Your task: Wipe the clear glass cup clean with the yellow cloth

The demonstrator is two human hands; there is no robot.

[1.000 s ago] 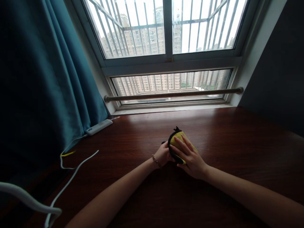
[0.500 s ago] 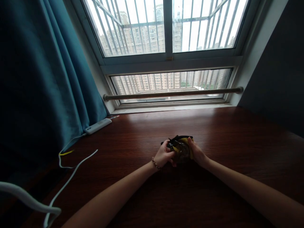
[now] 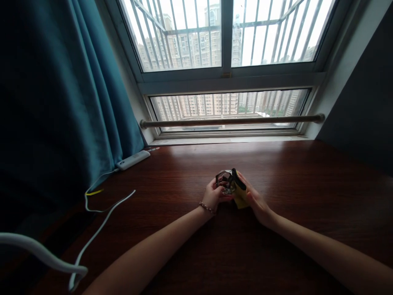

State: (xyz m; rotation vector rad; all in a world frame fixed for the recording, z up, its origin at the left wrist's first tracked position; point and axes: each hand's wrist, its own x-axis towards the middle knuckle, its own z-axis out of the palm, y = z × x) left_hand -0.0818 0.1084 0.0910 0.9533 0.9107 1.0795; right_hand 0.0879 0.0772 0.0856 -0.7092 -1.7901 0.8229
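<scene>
My left hand [image 3: 212, 196], with a beaded bracelet at the wrist, is closed around a clear, shiny object with dark edges [image 3: 226, 183], whose kind I cannot make out. Against its right side sits a yellow, cloth-like piece [image 3: 241, 199] with a black strip [image 3: 239, 180] along its upper part. My right hand [image 3: 257, 203] presses on that yellow piece from the right, fingers fairly straight and pointing up and away. Both hands are close together above the brown wooden surface [image 3: 184, 176]. The fingers partly hide the clear object.
At the left, a white power strip [image 3: 133, 160] lies beside a blue curtain [image 3: 101, 82]. White cables [image 3: 104, 223] and a yellow tie [image 3: 94, 192] rest nearby. A rail [image 3: 233, 121] crosses in front of the barred window [image 3: 184, 45] at the back.
The objects have been turned: the black strip, which lay across the top, now slants down the right side. More of the yellow piece shows below. The whole view has shifted slightly.
</scene>
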